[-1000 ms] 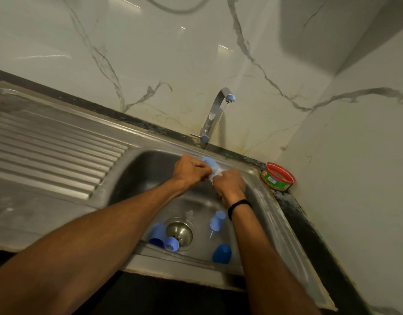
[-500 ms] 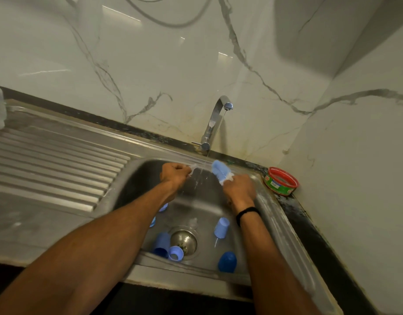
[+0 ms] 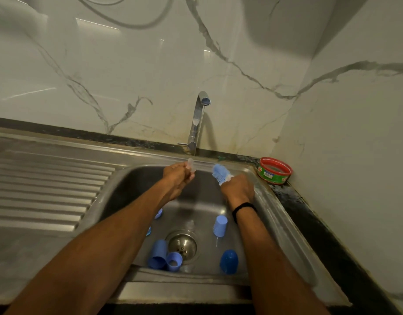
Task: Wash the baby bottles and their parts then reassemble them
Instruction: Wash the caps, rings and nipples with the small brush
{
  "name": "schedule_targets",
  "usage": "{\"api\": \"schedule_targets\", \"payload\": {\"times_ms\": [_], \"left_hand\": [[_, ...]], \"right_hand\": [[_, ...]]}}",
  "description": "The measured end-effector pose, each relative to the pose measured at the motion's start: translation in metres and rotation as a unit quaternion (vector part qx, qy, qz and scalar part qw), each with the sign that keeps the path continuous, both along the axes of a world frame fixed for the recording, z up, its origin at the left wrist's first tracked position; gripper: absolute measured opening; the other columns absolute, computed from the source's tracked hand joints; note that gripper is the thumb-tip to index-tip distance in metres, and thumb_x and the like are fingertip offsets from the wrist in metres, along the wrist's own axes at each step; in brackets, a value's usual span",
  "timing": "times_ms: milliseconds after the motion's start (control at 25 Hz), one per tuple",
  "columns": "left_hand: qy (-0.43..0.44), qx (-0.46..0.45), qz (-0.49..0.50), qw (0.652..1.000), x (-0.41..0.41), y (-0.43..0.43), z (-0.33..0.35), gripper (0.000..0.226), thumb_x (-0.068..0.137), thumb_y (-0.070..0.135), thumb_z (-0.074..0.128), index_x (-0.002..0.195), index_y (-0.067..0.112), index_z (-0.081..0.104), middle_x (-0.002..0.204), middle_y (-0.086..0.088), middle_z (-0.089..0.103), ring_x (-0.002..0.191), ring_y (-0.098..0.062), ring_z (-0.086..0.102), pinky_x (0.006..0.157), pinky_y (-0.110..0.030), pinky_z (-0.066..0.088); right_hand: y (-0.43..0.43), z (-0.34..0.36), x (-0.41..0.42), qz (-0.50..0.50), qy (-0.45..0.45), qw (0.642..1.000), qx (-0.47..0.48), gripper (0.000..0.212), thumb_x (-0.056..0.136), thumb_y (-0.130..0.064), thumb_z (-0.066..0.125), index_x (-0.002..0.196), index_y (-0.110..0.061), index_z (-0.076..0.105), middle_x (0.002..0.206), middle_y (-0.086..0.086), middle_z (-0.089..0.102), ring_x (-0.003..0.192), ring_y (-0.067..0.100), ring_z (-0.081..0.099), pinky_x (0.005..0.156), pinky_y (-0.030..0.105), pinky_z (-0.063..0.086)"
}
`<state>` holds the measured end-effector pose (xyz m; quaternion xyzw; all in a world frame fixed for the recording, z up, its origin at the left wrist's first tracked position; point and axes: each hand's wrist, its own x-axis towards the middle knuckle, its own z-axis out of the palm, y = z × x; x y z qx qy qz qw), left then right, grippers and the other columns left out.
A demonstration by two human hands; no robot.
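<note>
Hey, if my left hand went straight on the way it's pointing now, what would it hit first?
Most likely the sink's back rim, right under the faucet base. Your left hand, holding a clear teat, points away toward it, though depth is hard to judge here.

The brushed stainless-steel sink [image 3: 275,223] looks dull and water-smeared; the ribbed steel drainboard [image 3: 48,189] left of it is equally matt. Behind the sink, the curved chrome tap [image 3: 197,119] shines mirror-bright, and the white grey-veined marble wall tiles [image 3: 150,64] are glossy. In the sink lies a smooth dark blue domed plastic cap [image 3: 229,261]. Above it are a soft light-blue bristle brush [image 3: 221,172] and a translucent rubbery teat [image 3: 191,164].
</note>
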<state>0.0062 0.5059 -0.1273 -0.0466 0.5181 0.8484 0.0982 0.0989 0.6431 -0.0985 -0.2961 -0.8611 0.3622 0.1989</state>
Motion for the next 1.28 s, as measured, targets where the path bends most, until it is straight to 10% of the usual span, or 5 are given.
{"api": "schedule_targets", "payload": {"times_ms": [600,920,1280], "left_hand": [[-0.084,0.017,-0.046,0.995,0.004,-0.001,0.002,0.047,0.102,0.041,0.054,0.110,-0.004,0.065,0.083,-0.014,0.072,0.058,-0.013,0.064,0.048,-0.022,0.054],[-0.074,0.043,-0.027,0.996,0.010,0.002,0.008,0.035,0.105,0.025,0.051,0.116,-0.006,0.061,0.108,-0.024,0.071,0.084,-0.023,0.072,0.060,-0.026,0.061],[-0.046,-0.054,0.018,0.997,0.005,0.006,0.005,0.021,0.096,0.018,0.063,0.110,0.002,0.065,0.077,-0.008,0.060,0.061,-0.013,0.050,0.058,-0.026,0.047]], "right_hand": [[-0.004,0.002,-0.002,0.008,-0.033,0.999,0.019,0.037,0.087,-0.026,0.071,0.116,-0.005,0.063,0.114,0.015,0.068,0.105,0.033,0.064,0.075,0.031,0.049],[-0.008,0.004,-0.001,0.017,-0.034,0.999,0.016,0.037,0.087,-0.025,0.072,0.116,-0.003,0.063,0.113,0.016,0.068,0.102,0.032,0.065,0.076,0.034,0.052],[-0.011,0.008,0.003,0.026,-0.021,0.999,0.003,0.031,0.091,-0.024,0.067,0.114,-0.003,0.065,0.113,0.016,0.069,0.103,0.031,0.066,0.071,0.028,0.046]]}}
